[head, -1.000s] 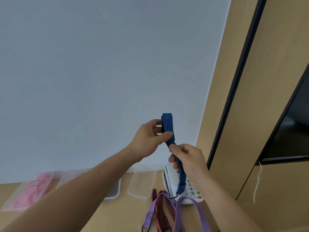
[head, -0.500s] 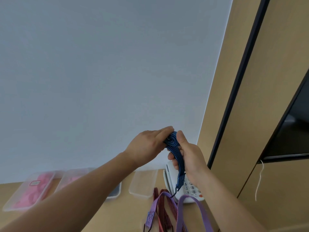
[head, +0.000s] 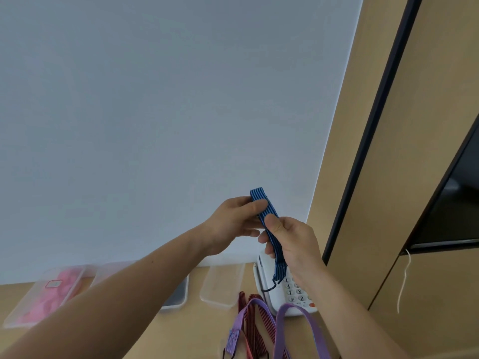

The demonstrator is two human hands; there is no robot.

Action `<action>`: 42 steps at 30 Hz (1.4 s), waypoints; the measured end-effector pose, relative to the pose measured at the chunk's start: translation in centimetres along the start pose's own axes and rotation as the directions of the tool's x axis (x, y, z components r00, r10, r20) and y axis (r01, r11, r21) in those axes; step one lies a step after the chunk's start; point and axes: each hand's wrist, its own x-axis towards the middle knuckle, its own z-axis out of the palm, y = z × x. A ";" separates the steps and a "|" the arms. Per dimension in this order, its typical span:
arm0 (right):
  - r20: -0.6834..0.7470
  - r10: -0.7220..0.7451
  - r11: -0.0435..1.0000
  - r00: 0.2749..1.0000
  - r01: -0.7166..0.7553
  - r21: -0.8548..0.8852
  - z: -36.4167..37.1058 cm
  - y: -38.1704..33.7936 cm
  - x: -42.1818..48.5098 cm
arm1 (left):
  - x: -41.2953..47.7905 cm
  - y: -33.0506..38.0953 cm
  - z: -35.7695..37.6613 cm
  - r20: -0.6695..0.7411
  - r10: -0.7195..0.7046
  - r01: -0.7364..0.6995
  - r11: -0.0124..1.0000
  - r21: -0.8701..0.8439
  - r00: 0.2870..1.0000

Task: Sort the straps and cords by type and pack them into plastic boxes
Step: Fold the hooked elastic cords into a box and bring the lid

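A blue striped strap [head: 264, 207] is held up in front of the wall. My left hand [head: 234, 224] pinches its folded upper end between thumb and fingers. Just below, my right hand [head: 295, 244] grips the strap, whose tail with a thin dark cord hangs down over a telephone. A purple strap [head: 298, 322] and a red striped strap [head: 250, 314] lie on the wooden desk below. A clear plastic box [head: 223, 286] stands open at the wall; another clear box [head: 44, 296] holds pink items at the left.
A white telephone [head: 287, 294] stands on the desk [head: 181, 330] at the wall, under my right hand. A third box [head: 178, 294] with dark contents sits behind my left forearm. Wooden cabinet panels rise at the right, with a white cord [head: 404, 281] hanging.
The strap's upper end was folded down between both hands half a second ago; now a short folded end stands up again above my left thumb, and my right hand sits lower on the strap.
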 end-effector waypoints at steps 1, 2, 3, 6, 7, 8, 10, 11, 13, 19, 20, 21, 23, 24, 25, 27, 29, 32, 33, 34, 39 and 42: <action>-0.011 0.013 1.000 1.000 -0.014 -0.020 -0.1 0.1 0.0 | 0.1 0.0 -0.1 -0.042 0.022 -0.022 1.000 0.012 0.999; -0.022 0.024 0.999 0.999 -0.025 -0.042 -0.2 0.3 0.1 | 0.2 0.0 -0.2 -0.084 0.045 -0.044 0.999 0.016 0.995; -0.027 0.029 0.998 0.999 -0.031 -0.062 -0.4 0.5 0.1 | 0.3 0.1 -0.3 -0.118 0.074 -0.072 0.997 0.024 0.990; 0.017 0.030 0.995 0.999 -0.028 -0.091 -0.9 0.9 0.1 | 0.4 0.5 -0.6 -0.182 0.178 -0.155 0.978 0.137 0.967; 0.042 0.033 0.995 0.999 -0.029 -0.093 -0.9 0.9 0.0 | 0.4 0.6 -0.6 -0.188 0.220 -0.179 0.960 0.214 0.957; 0.059 0.038 0.995 0.998 -0.033 -0.092 -1.0 0.9 0.0 | 0.3 0.6 -0.6 -0.185 0.264 -0.202 0.933 0.297 0.947; 0.065 0.045 0.997 0.997 -0.041 -0.068 -1.1 0.7 -0.2 | 0.2 0.3 -0.4 -0.155 0.356 -0.253 0.853 0.456 0.922; 0.062 0.049 0.998 0.997 -0.046 -0.049 -1.1 0.6 -0.2 | 0.1 -0.1 -0.3 -0.135 0.402 -0.274 0.798 0.536 0.906; 0.063 0.063 0.998 0.996 -0.062 -0.012 -1.1 0.4 -0.3 | 0.0 -0.8 -0.4 -0.092 0.477 -0.295 0.671 0.681 0.874; 0.017 0.104 0.994 0.994 -0.103 -0.042 -1.3 0.1 -0.1 | -0.1 -1.2 -0.7 -0.052 0.528 -0.338 0.613 0.714 0.848; -0.013 0.112 0.991 0.994 -0.113 -0.068 -1.2 0.2 -0.1 | -0.1 -1.1 -0.6 -0.070 0.528 -0.340 0.637 0.692 0.847; -0.039 0.118 0.989 0.992 -0.121 -0.086 -1.1 0.2 0.0 | -0.1 -1.0 -0.5 -0.094 0.528 -0.343 0.666 0.663 0.844; -0.076 0.124 0.987 0.989 -0.131 -0.096 -1.1 0.2 0.1 | -0.1 -0.9 -0.5 -0.114 0.538 -0.353 0.683 0.640 0.835; -0.088 0.127 0.986 0.988 -0.136 -0.096 -1.1 0.2 0.1 | -0.1 -1.0 -0.5 -0.089 0.555 -0.361 0.646 0.673 0.827; -0.095 0.131 0.986 0.987 -0.140 -0.096 -1.1 0.2 0.2 | -0.3 -1.1 -0.4 -0.042 0.584 -0.372 0.568 0.734 0.810; -0.097 0.135 0.986 0.986 -0.143 -0.082 -0.9 0.2 0.3 | -0.6 -1.2 -0.2 0.049 0.660 -0.380 0.370 0.848 0.750; -0.081 0.137 0.989 0.987 -0.140 -0.037 -0.7 0.2 0.3 | -0.8 -1.0 -0.1 0.120 0.714 -0.378 0.213 0.901 0.689; -0.021 0.146 0.989 0.989 -0.145 0.034 -0.5 0.2 0.2 | -0.6 -0.9 -0.4 0.272 0.753 -0.430 0.016 0.903 0.600; 0.003 0.157 0.987 0.988 -0.157 0.046 -0.4 0.2 0.2 | -0.5 -1.0 -0.6 0.307 0.752 -0.437 -0.028 0.899 0.583; 0.032 0.168 0.984 0.985 -0.169 0.058 -0.5 0.2 0.2 | -0.4 -1.2 -0.8 0.338 0.747 -0.437 -0.071 0.897 0.572; 0.162 0.201 0.970 0.966 -0.219 0.102 -0.8 0.3 0.2 | -0.1 -2.4 -1.0 0.398 0.675 -0.386 -0.178 0.905 0.622; 0.173 0.205 0.962 0.963 -0.231 0.144 -1.0 0.2 0.1 | -0.2 -2.7 -1.1 0.400 0.662 -0.422 -0.139 0.896 0.633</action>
